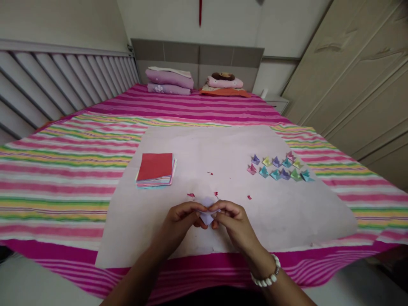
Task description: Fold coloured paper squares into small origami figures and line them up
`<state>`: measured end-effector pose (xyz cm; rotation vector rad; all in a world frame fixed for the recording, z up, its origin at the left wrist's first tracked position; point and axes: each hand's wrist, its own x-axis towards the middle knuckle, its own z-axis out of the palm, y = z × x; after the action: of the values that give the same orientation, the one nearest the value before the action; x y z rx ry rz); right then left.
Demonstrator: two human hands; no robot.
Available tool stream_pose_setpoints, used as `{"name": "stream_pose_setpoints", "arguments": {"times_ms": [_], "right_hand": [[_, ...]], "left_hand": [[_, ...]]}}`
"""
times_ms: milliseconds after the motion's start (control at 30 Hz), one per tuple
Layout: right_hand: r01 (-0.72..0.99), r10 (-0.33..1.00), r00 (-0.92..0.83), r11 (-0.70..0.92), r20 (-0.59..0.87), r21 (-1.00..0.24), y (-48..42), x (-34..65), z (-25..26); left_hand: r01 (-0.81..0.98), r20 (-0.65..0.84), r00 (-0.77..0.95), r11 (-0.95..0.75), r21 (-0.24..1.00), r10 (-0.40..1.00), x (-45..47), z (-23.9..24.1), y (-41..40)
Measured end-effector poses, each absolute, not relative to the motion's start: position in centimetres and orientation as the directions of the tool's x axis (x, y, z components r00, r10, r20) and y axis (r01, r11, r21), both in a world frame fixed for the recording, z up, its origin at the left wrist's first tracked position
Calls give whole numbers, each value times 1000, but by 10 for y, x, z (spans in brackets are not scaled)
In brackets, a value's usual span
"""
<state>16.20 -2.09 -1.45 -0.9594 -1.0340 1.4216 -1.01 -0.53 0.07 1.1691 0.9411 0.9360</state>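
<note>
Between my two hands is a small piece of pale lilac origami paper (207, 218), partly folded, with a pointed lower end. My left hand (185, 216) pinches its left side between thumb and fingers. On the right side, the thumb and fingers of my right hand (230, 216) pinch it as well. Fingertips hide part of the folds. Both hands are just above the near part of a large white sheet (197, 148). Small red scraps (190, 195) lie just beyond the hands.
A stack of square coloured paper (156, 167), red on top, sits at left on the sheet. Several folded paper pieces (276, 174) stand in two rows at right. Beneath is a striped bedspread (63, 170); folded bedding (168, 80) lies by the headboard (181, 53).
</note>
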Motion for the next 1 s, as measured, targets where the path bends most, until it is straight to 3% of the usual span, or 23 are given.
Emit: {"name": "stream_pose_setpoints", "arguments": {"times_ms": [200, 400, 633, 833, 1000], "right_hand": [[-302, 989, -146, -51, -6, -952, -22, 165, -16], [-284, 979, -201, -15, 44, -959, -24, 164, -13], [-268, 999, -33, 10, 20, -963, -22, 155, -9], [-245, 997, -4, 76, 79, -967, -22, 154, -9], [-237, 998, -46, 39, 52, -971, -22, 155, -10]], "left_hand": [[-133, -82, 339, 134, 982, 937, -13, 0, -6], [-57, -76, 309, 99, 993, 948, -9, 0, -9], [0, -55, 188, 56, 998, 981, 0, -2, -15], [-103, -214, 300, 254, 962, 930, -2, 2, -9], [-48, -238, 330, 268, 962, 914, -8, 3, -8]]}}
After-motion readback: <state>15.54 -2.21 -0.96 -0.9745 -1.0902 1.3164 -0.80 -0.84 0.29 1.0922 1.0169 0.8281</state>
